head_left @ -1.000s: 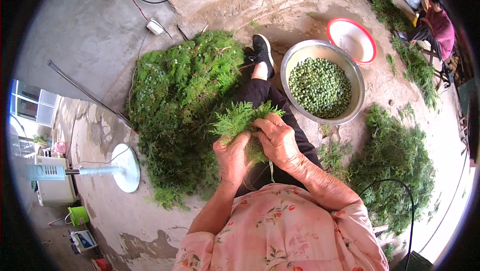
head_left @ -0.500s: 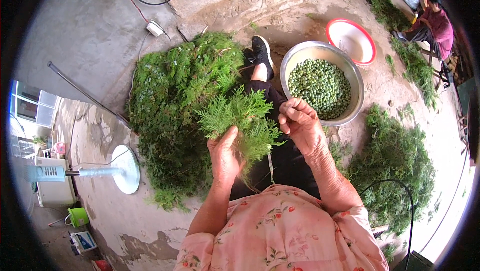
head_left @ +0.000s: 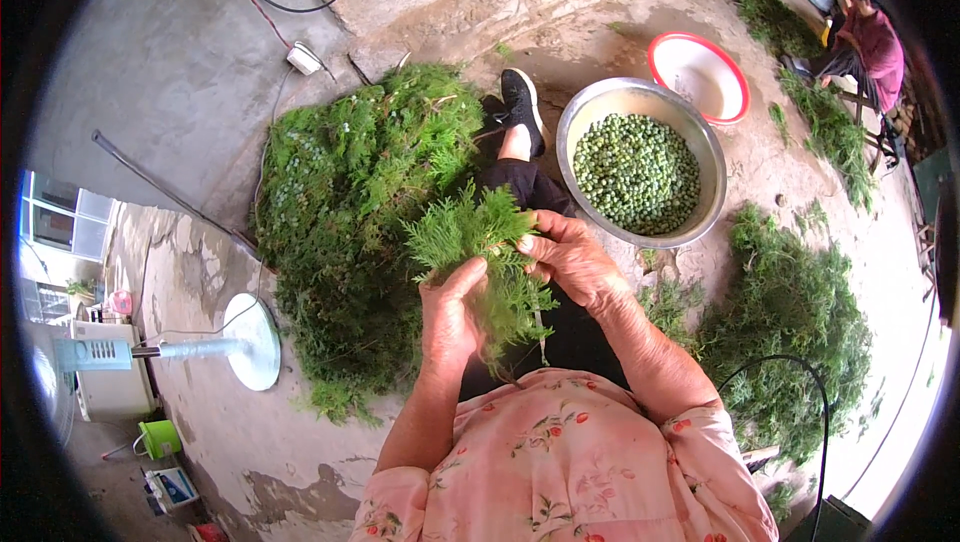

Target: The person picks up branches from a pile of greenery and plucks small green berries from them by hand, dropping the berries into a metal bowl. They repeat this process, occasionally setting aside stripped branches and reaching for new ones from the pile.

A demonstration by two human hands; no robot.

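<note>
Between your hands is the green sprig (head_left: 462, 234), your left hand (head_left: 452, 317) closed around its lower part; your right hand (head_left: 580, 264) curls at its edge, pinch unclear. Beyond your right grip stands the metal basin (head_left: 711, 167) of green berries (head_left: 638, 172).

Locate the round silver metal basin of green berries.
In the head view, the round silver metal basin sits right of centre, beyond the right hand, beside the round red-rimmed white basin.

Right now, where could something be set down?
Bare: concrete between the fan base and left sleeve, and right of the steel bowl. Crowded: the lap, where left hand holds green sprigs and right hand touches them, beside the branch pile.
</note>
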